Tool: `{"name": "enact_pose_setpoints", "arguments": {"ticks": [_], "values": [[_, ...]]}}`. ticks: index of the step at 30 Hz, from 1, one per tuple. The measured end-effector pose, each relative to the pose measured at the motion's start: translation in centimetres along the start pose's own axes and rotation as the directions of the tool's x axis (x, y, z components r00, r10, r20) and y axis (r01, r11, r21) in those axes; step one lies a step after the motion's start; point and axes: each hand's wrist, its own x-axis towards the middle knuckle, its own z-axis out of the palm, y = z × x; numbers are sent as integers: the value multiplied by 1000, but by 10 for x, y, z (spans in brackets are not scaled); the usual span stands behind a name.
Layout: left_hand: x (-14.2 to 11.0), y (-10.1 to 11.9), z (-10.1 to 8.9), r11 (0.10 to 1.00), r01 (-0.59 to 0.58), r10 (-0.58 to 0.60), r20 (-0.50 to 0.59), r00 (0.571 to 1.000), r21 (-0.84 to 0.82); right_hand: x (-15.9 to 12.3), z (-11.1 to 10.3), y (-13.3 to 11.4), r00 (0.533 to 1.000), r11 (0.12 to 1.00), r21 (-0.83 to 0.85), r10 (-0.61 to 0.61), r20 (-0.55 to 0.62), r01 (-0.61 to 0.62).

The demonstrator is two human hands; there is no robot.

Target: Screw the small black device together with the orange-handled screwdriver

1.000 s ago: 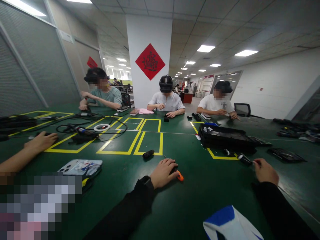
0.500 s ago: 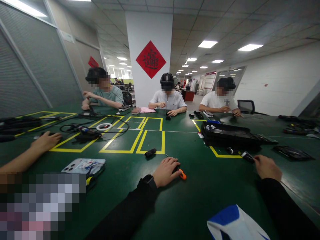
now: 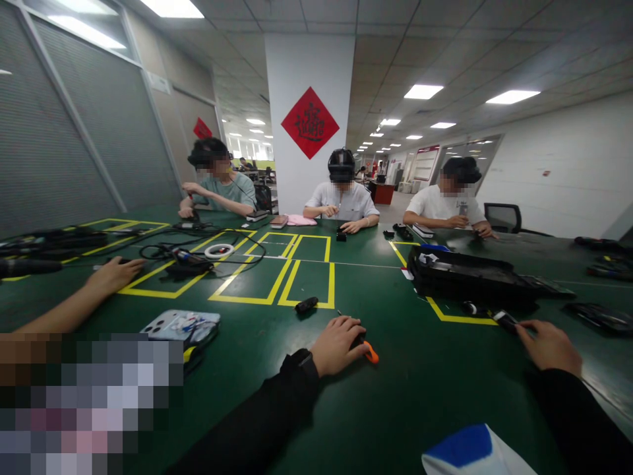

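My left hand (image 3: pixel 341 346) lies palm down on the green table, fingers curved over a tool with an orange-and-black handle (image 3: pixel 370 353). A thin metal tip pokes out beyond my fingers; most of the tool is hidden under them. Just ahead of this hand is a small black object (image 3: pixel 306 305). On the right, the fingers of my right hand (image 3: pixel 551 346) pinch the near end of a small black piece with a pale face (image 3: pixel 505 321). Beside its far end lies a small black-and-white part (image 3: pixel 475 309).
Behind my right hand stands a long black open case (image 3: pixel 465 274). A co-worker's hand (image 3: pixel 116 274) rests at left, near cables and a white ring (image 3: pixel 219 251). A pale blue case (image 3: pixel 180 324) lies nearer. Blue-and-white material (image 3: pixel 459 452) is in front. Three people sit opposite.
The whole view has swung a little to the left, so everything appears shifted rightward. Both my hands keep their holds and their places on the table.
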Motion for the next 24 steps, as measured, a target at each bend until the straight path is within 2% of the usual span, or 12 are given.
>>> {"name": "enact_pose_setpoints", "arguments": {"ticks": [4,8,14,18,21,24], "values": [[0,0,-1,1000,-1,1,4,1000,-6,5,7,4,1000,994,105,17,-7,-16],[0,0,0,1000,4,-4,1,1000,-10,8,10,5,990,957,261,110,84,-128],[0,1,0,1000,7,-7,5,1000,-13,9,5,3,971,863,445,203,130,-240],[0,1,-1,1000,10,-10,0,1000,-17,7,-2,-1,956,817,497,233,180,-293],[0,1,0,1000,7,-7,6,1000,-19,7,-8,-6,928,789,492,281,245,-368],[1,0,0,1000,5,-5,11,1000,-16,10,-12,-11,874,726,494,335,353,-478]]}}
